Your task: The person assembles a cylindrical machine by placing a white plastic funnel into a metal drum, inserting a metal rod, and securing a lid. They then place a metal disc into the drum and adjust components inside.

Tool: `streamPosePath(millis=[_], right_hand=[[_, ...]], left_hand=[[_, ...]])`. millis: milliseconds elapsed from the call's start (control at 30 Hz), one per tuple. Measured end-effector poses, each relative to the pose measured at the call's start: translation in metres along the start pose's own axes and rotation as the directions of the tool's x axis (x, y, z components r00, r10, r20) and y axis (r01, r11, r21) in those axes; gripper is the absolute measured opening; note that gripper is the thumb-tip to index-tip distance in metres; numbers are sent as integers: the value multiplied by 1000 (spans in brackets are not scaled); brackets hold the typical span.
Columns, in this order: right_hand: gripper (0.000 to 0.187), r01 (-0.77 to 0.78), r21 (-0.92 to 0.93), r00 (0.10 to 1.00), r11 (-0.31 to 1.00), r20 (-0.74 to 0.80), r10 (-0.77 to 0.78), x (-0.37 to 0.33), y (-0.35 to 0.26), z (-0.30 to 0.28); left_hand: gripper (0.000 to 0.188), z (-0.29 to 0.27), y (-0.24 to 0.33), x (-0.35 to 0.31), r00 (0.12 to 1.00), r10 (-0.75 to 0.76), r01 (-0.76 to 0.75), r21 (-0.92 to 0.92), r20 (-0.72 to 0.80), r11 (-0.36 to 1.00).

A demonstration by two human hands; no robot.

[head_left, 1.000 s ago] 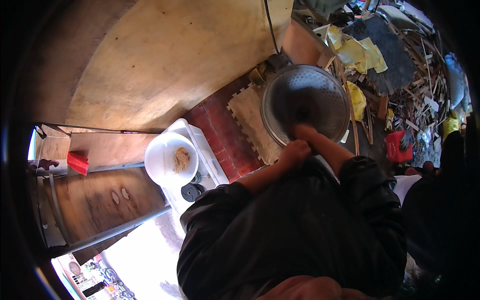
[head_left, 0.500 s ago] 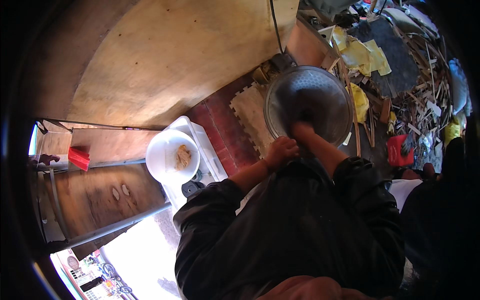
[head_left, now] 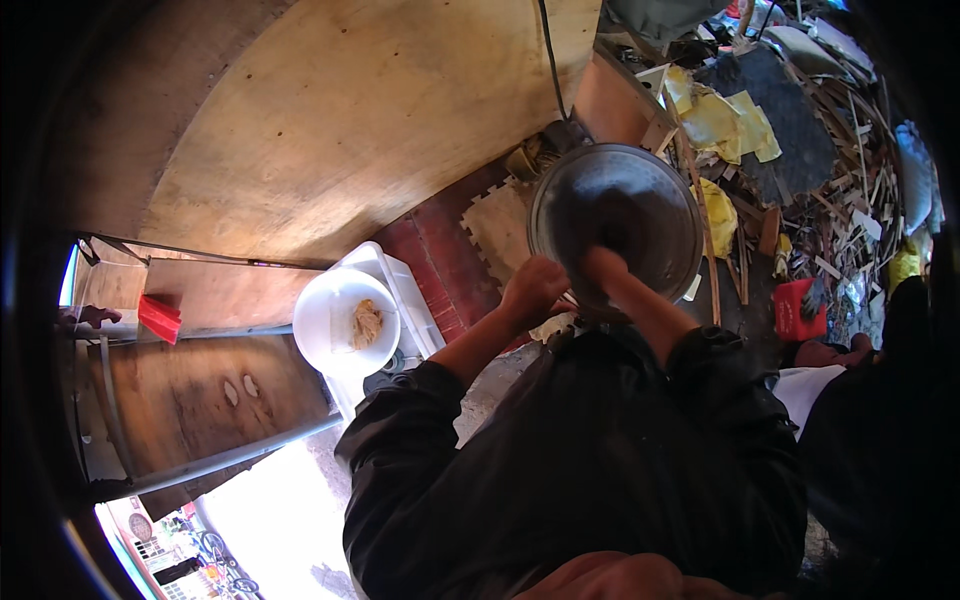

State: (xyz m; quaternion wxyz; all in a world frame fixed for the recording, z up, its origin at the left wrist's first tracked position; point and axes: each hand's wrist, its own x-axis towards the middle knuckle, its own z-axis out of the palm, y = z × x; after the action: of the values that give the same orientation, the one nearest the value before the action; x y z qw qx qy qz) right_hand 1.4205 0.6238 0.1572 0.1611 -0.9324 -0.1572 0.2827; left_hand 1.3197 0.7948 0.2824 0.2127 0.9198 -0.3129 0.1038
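Observation:
A round, dark grey metal pan with a raised rim is in front of me, its inside facing up and shiny. My left hand is closed at the pan's lower left rim, the fingers curled and seeming to grip the edge. Over the near part of the pan's inside, my right hand is closed with its fingers pointing down into it. A dark patch lies just beyond those fingers; whether it is a held thing, a shadow or a reflection cannot be made out.
On the left, a white bowl with a tan clump rests on a white plastic tub. A large plywood panel rises ahead. Wood scraps, yellow sheets and a red container lie to the right.
My left hand has moved left and slightly up along the pan's near edge, away from the right hand. The pan has shifted slightly toward me, and the right hand's blur has lessened.

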Motion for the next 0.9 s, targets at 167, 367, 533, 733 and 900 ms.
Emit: streamPosePath(millis=[167, 367, 533, 733, 900], right_hand=[[29, 163, -135, 987, 977, 19, -162, -12, 9, 9], [28, 33, -228, 999, 973, 27, -27, -22, 11, -22], [25, 6, -23, 988, 1000, -152, -10, -10, -8, -12], [24, 248, -248, 949, 937, -134, -287, -8, 2, 11], [25, 247, -419, 969, 874, 127, -212, 14, 55, 25]], left_hand=[[27, 33, 25, -7, 998, -34, 28, -134, -45, 991], [16, 65, 39, -6, 992, 10, -41, -239, -128, 970], [32, 3, 24, -1, 997, -45, 43, -32, -60, 999], [26, 44, 31, -9, 992, 25, -36, -87, -122, 996], [25, 61, 50, 0, 986, 155, -164, -197, -62, 967]])
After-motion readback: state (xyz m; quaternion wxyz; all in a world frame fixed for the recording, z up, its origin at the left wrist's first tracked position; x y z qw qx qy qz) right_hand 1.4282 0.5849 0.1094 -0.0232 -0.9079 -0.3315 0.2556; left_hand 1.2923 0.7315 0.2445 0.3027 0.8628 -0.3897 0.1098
